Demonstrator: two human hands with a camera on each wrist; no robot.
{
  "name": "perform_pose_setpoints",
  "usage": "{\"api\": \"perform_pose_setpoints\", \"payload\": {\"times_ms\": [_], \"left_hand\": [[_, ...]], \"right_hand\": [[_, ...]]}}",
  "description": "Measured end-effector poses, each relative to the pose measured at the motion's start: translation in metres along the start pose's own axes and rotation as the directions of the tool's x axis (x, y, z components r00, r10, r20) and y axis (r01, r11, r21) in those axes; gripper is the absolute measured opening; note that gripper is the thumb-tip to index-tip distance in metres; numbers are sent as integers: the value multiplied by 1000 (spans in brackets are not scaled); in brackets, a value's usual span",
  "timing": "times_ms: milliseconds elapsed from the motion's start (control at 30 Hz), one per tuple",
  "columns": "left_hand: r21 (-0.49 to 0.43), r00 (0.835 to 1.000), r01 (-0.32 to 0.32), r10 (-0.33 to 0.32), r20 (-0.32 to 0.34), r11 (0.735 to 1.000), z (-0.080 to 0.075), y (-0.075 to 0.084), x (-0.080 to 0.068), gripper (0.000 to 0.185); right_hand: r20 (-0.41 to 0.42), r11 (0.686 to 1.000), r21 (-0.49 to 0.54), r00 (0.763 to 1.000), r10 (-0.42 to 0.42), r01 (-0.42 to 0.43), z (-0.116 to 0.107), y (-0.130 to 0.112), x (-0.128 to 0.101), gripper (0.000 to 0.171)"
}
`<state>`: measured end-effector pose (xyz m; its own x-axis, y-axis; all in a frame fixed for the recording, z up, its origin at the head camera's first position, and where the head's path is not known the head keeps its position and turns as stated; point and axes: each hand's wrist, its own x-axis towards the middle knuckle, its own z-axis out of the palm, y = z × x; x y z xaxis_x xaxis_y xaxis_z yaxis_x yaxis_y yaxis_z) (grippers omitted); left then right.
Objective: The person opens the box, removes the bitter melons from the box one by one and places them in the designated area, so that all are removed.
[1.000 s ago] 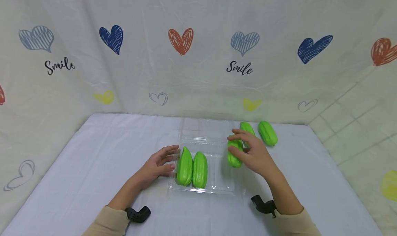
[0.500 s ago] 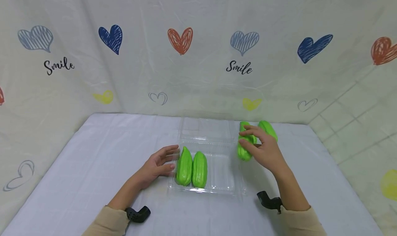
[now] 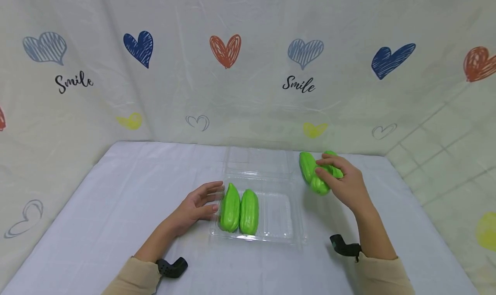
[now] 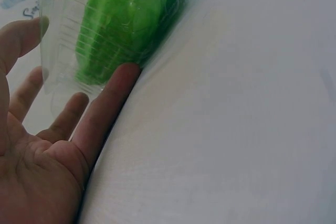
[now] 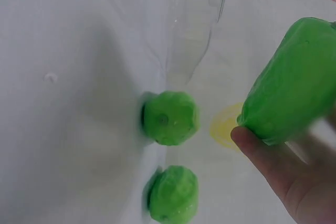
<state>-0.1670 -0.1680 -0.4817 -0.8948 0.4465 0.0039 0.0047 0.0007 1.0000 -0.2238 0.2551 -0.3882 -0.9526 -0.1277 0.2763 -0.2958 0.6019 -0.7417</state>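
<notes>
My right hand (image 3: 348, 185) pinches a ridged green gourd (image 5: 294, 80) between thumb and fingers, held up off the table at the right. Behind and below it lie two like gourds, one to the left (image 3: 306, 163) and one to the right (image 5: 174, 195), the latter partly hidden by the hand in the head view. Two more, a pointed gourd (image 3: 230, 209) and a blunt-ended gourd (image 3: 249, 212), lie side by side in the left part of a clear plastic box (image 3: 277, 239). My left hand (image 3: 197, 203) rests at the box's left wall, fingers spread and relaxed.
The box's clear lid (image 3: 257, 160) lies folded back behind it. A white cloth covers the table (image 3: 248, 269). A curtain (image 3: 255, 105) printed with hearts hangs right behind the table's far edge. Black camera mounts (image 3: 172, 268) sit on both wrists.
My right hand has carried its gourd rightward and a little back, from the box's right side to over the two gourds on the table. The left hand and box stay put.
</notes>
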Motion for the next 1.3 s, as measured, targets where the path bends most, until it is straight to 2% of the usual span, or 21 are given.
{"api": "perform_pose_setpoints", "payload": {"times_ms": [233, 600, 833, 1300], "left_hand": [[-1, 1000, 1, -1, 0, 1000, 0, 1, 0, 66], [-5, 1000, 9, -9, 1, 1000, -1, 2, 1, 66], [-4, 1000, 6, -6, 0, 1000, 0, 1, 0, 65], [0, 1000, 10, -10, -1, 1000, -1, -2, 0, 65]], "right_hand": [[-13, 998, -16, 998, 56, -56, -7, 5, 1, 39], [-18, 998, -8, 997, 69, -69, -10, 21, 3, 39], [-44, 993, -15, 992, 114, -115, -17, 31, 2, 45], [-123, 964, 29, 957, 265, -263, -31, 54, 4, 52]]}}
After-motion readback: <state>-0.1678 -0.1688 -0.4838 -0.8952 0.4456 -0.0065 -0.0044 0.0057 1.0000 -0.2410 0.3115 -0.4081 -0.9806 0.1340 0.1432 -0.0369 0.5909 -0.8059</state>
